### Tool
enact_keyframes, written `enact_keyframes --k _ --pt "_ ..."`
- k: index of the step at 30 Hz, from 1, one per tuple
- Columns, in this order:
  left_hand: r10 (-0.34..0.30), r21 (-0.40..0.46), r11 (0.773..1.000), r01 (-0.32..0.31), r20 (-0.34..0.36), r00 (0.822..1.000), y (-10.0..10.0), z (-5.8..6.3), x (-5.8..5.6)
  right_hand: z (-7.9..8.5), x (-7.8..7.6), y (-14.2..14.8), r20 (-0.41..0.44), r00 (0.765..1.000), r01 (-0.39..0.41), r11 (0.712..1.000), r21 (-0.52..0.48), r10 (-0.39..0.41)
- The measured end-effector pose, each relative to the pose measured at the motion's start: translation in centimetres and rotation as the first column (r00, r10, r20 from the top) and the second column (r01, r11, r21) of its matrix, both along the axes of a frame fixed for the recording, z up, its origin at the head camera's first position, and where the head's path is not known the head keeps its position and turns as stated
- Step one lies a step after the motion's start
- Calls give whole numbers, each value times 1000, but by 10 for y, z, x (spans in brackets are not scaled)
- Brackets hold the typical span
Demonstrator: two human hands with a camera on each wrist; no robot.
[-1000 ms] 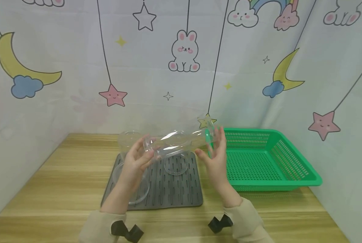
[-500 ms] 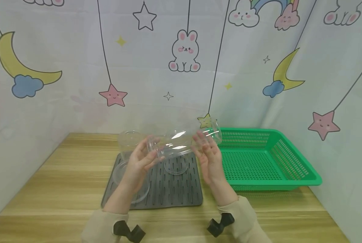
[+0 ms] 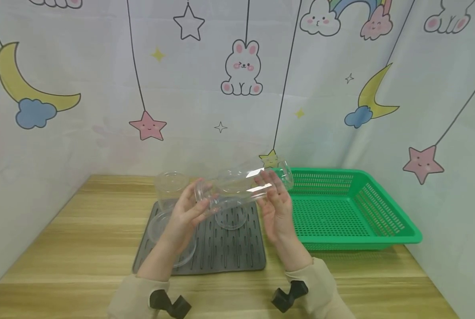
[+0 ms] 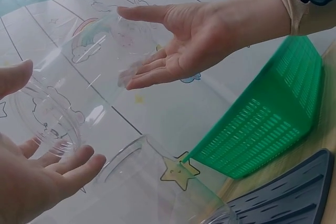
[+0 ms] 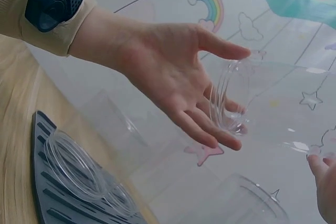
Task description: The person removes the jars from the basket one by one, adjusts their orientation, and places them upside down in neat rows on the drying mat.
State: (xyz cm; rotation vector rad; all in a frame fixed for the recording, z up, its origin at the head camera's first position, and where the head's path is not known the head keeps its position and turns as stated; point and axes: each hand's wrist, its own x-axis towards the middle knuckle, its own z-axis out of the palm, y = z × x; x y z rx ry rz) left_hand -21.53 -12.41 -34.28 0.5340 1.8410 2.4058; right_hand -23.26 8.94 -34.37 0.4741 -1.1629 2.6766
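Observation:
A clear plastic jar [image 3: 241, 184] is held on its side above the grey mat, its ridged rim on the left and its other end raised to the right. My left hand [image 3: 183, 215] grips the rim end, thumb on one side and fingers on the other. My right hand [image 3: 279, 210] supports the body near the far end; its fingers look straight in the left wrist view, where that right hand [image 4: 191, 45] shows palm and thumb. Nothing is visible inside the jar. Reflections blur the exact contact points.
Several clear round plastic pieces lie on the slotted grey mat [image 3: 237, 257]. Another clear jar [image 3: 171, 184] stands behind it at the left. A green perforated basket [image 3: 380, 241] is to the right on the wooden table [image 3: 62, 248]. A printed curtain [image 3: 205, 88] closes the back.
My right hand has moved from the jar's far end leftward along its body. The jar has shifted slightly right, and my left hand stays on the rim end.

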Motion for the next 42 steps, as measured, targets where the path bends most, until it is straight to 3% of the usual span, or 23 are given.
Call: enact_keyframes --k 4,12,18,27,31,33,38,42 --pt "8 -39 999 -8 -6 1000 0 0 0 3 1 2 -29 1000 9 1000 5 -8" --pt "37 -79 996 -35 15 999 -5 2 1 7 6 9 -142 989 58 990 127 -40" --pt "32 -85 996 -33 -23 999 -10 3 1 10 7 12 -180 983 82 980 180 -49" --pt "98 -48 994 -102 -78 992 -21 9 2 8 11 15 -238 964 191 934 303 -120" --pt "113 -20 993 -116 -109 988 -27 11 2 7 13 15 -212 967 216 904 369 -145" --pt "113 -15 993 -116 -114 987 -30 11 2 6 14 15 -197 967 233 876 423 -162" --pt "115 -10 993 -117 -107 988 -34 12 2 1 14 14 -161 967 255 768 587 -199" --pt "114 -20 993 -117 -107 988 -36 12 2 -4 13 11 -126 971 236 711 662 -204"
